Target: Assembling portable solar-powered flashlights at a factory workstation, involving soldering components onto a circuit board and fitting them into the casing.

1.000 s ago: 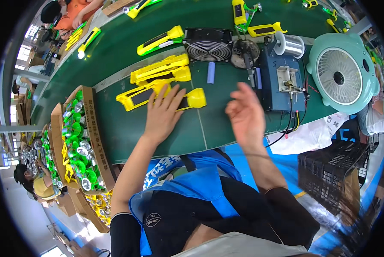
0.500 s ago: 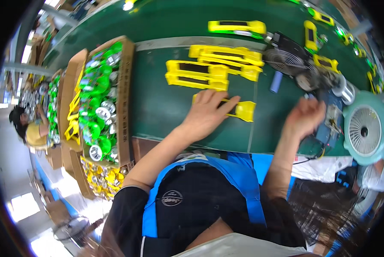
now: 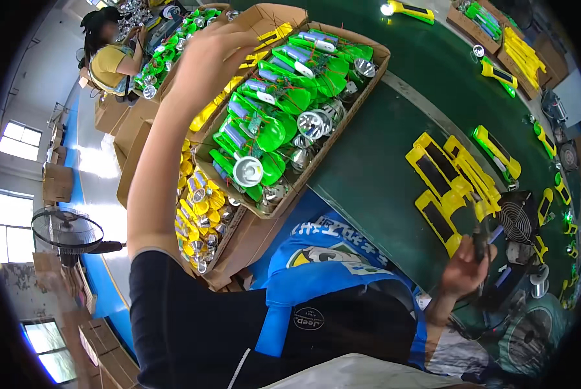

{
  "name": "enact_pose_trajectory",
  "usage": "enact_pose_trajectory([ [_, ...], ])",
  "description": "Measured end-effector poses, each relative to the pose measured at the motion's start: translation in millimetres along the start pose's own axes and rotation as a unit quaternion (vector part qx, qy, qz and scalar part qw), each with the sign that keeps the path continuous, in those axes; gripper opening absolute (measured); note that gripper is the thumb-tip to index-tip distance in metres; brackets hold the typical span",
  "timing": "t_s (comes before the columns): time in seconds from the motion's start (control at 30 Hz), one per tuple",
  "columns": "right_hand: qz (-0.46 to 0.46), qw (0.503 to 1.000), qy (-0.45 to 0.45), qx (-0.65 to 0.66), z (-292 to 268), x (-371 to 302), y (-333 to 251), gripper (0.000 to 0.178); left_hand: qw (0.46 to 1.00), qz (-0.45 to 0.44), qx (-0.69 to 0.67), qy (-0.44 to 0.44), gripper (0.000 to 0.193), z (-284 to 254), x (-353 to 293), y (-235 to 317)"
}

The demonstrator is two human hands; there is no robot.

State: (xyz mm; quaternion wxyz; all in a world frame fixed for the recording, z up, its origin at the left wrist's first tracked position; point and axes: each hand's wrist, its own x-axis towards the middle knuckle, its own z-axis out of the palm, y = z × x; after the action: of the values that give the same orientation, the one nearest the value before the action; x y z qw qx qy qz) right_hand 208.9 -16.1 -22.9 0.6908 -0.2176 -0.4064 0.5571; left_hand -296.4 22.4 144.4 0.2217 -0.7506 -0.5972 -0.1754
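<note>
My left hand (image 3: pixel 216 55) is stretched out over the far end of a cardboard box holding yellow flashlight casings (image 3: pixel 274 37). Its fingers look extended, with nothing visible in them, though the fingertips are blurred. Low on the right, my right hand (image 3: pixel 465 269) is closed around a dark, slim tool that looks like a soldering iron (image 3: pixel 479 243), smeared by motion. Just beyond its tip lies a yellow casing with a dark panel (image 3: pixel 438 220). More yellow casings (image 3: pixel 433 165) lie side by side behind it on the green bench (image 3: pixel 362 168).
An open carton (image 3: pixel 352 113) beside my left arm holds green flashlight parts with reflectors and red wires. Yellow parts (image 3: pixel 203 211) fill another box. A black fan (image 3: pixel 516 217) and a wire spool (image 3: pixel 539 282) stand right. A person (image 3: pixel 112 58) works at far left.
The view has turned left. My left hand has left the casing on the bench and reached over to the boxes. My right hand now has the dark tool, held near the casings.
</note>
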Motion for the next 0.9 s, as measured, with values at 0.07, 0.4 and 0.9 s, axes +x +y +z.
enact_pose_trajectory([
  [0.07,0.006,0.998,0.007,-0.059,0.4,1.3,15.1,0.025,0.993,0.092,-0.025,-0.068,0.031,41.7,20.3,-27.5],
  [0.4,0.052,0.989,0.067,0.123,-6.2,14.8,15.4,0.033,0.967,0.151,-0.158,-0.130,0.046,89.9,30.4,-27.6],
  [0.9,0.030,0.996,0.081,0.022,-37.6,-50.3,-67.0,0.030,0.934,0.147,-0.299,-0.128,0.043,107.7,-46.3,296.4],
])
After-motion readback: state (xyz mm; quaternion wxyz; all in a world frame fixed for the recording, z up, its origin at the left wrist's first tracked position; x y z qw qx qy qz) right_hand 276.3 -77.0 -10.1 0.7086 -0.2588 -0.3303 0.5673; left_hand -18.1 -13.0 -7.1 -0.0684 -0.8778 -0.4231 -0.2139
